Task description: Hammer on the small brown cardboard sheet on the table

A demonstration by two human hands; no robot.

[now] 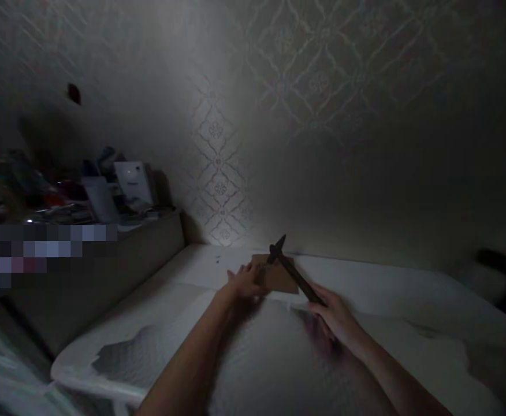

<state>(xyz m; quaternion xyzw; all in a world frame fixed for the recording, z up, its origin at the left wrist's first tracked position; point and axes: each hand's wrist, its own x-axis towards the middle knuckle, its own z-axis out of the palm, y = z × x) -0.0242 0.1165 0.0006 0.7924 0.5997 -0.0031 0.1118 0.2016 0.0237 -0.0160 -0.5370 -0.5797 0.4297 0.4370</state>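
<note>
A hammer (301,278) with a dark head and a long handle is in my right hand (333,315), whose fingers wrap round the lower handle. Its head hangs over a flat brown board (281,279), which lies on the white table near the wall. My left hand (245,281) grips the left edge of this board, its fingers partly over the top. Some small dark marks or bits show by those fingertips, too blurred to name. Whether the hammer head touches the board I cannot tell.
The white table (170,300) has a rounded left corner and a grey patterned patch. A patterned wall (322,144) rises behind it. On the left, a cabinet (118,277) carries a white box (134,182) and clutter. A dark blurred object (502,263) is at the right edge.
</note>
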